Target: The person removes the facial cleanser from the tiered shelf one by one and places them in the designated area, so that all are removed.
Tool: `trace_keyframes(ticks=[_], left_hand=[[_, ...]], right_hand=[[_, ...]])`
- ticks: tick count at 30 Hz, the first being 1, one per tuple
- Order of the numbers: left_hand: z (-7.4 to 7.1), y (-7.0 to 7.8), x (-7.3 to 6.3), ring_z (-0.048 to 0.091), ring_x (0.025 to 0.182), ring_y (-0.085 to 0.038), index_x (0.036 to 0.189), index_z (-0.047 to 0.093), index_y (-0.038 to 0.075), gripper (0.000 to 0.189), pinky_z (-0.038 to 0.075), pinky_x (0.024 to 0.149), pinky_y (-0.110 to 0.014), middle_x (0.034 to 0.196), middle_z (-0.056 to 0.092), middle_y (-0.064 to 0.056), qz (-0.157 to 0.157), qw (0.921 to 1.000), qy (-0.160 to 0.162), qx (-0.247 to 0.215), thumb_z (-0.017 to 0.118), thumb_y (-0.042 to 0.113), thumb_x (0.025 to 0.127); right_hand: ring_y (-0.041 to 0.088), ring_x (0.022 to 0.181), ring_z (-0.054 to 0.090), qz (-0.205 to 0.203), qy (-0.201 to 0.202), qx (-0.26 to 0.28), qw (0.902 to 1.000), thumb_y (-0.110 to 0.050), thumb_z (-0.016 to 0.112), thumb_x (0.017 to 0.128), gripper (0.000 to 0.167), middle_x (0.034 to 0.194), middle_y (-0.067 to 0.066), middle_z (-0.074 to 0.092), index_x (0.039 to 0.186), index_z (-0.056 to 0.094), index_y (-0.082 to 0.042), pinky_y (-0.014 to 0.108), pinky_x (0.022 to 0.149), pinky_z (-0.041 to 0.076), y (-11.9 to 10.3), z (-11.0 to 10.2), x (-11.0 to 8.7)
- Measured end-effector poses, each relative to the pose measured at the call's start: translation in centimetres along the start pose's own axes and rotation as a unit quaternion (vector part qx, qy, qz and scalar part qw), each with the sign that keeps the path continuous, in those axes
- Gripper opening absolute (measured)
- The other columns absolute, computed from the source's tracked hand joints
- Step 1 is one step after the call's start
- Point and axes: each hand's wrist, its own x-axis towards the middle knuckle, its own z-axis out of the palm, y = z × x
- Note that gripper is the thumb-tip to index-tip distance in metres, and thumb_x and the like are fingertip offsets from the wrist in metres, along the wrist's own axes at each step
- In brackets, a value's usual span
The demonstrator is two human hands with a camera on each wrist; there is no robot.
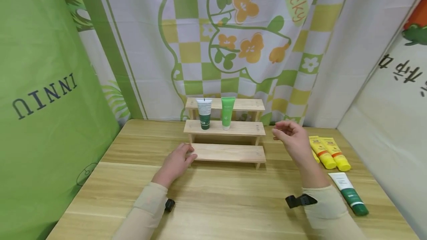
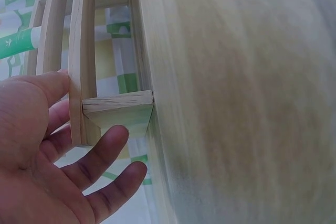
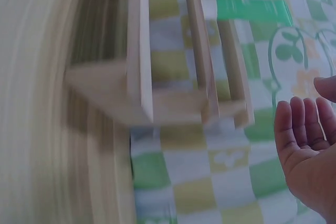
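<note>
A three-tier wooden display stand [image 1: 230,152] stands on the table. My left hand [image 1: 176,162] grips the left end of its lowest step; in the left wrist view the thumb lies on one side of the board and fingers reach round its end. On the middle step stand a white and dark-green tube [image 1: 204,114] and a light-green tube [image 1: 227,113], both cap down. My right hand [image 1: 293,140] hovers to the right of the stand, holding nothing, its fingers loosely curled. It appears beside the stand in the right wrist view too.
Several yellow tubes [image 1: 323,152] lie on the table [image 1: 213,203] at the right. Nearer the front lies another white and dark-green tube [image 1: 349,194]. A patterned curtain [image 1: 193,10] hangs behind the stand, and green fabric [image 1: 40,140] covers the left side.
</note>
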Motion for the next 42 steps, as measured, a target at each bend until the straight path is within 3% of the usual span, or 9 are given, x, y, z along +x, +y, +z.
trace_keyframes(ticks=[10, 22, 27, 36, 42], left_hand=[[0.1, -0.2, 0.1, 0.062, 0.102, -0.024, 0.117, 0.062, 0.011, 0.032, 0.051, 0.088, -0.042, 0.112, 0.058, -0.001, 0.006, 0.9999, 0.005, 0.007, 0.058, 0.038, 0.1], [-0.1, 0.1, 0.1, 0.063, 0.095, -0.023, 0.115, 0.063, 0.011, 0.03, 0.051, 0.083, -0.041, 0.107, 0.058, 0.0, 0.0, 1.0, 0.006, 0.007, 0.06, 0.037, 0.099], [-0.1, 0.2, 0.1, 0.063, 0.095, -0.023, 0.115, 0.063, 0.011, 0.031, 0.051, 0.083, -0.041, 0.108, 0.058, 0.0, -0.005, 1.0, 0.001, 0.008, 0.06, 0.037, 0.099], [-0.1, 0.1, -0.1, 0.063, 0.097, -0.023, 0.115, 0.063, 0.011, 0.032, 0.051, 0.085, -0.041, 0.108, 0.058, 0.0, -0.007, 1.0, 0.0, 0.005, 0.06, 0.037, 0.099], [-0.2, 0.1, -0.1, 0.063, 0.099, -0.023, 0.116, 0.063, 0.01, 0.033, 0.051, 0.087, -0.041, 0.11, 0.059, -0.001, -0.004, 1.0, 0.0, 0.0, 0.06, 0.038, 0.099]], right_hand=[[0.013, 0.079, 0.063, -0.005, -0.022, 0.084, 0.9963, 0.0, 0.071, 0.088, 0.03, 0.093, 0.004, 0.061, 0.109, 0.055, 0.016, 0.031, 0.073, 0.057, -0.4, 5.5, 2.8], [0.014, 0.08, 0.062, 0.014, -0.017, 0.167, 0.9857, 0.006, 0.07, 0.086, 0.028, 0.091, 0.004, 0.061, 0.107, 0.054, 0.016, 0.028, 0.072, 0.057, -0.5, 10.1, 5.1], [0.013, 0.08, 0.061, 0.022, -0.013, 0.179, 0.9835, 0.006, 0.07, 0.086, 0.027, 0.091, 0.003, 0.061, 0.107, 0.055, 0.015, 0.03, 0.074, 0.056, 0.0, 11.3, 5.6], [0.016, 0.093, 0.058, 0.032, -0.002, 0.151, 0.988, 0.0, 0.073, 0.086, 0.031, 0.1, 0.005, 0.062, 0.112, 0.058, 0.009, 0.024, 0.081, 0.052, 0.2, 12.6, 6.3], [0.017, 0.093, 0.056, 0.024, 0.007, 0.152, 0.9881, -0.001, 0.073, 0.086, 0.03, 0.098, 0.005, 0.059, 0.112, 0.059, 0.007, 0.025, 0.079, 0.051, 0.1, 13.2, 6.7]])
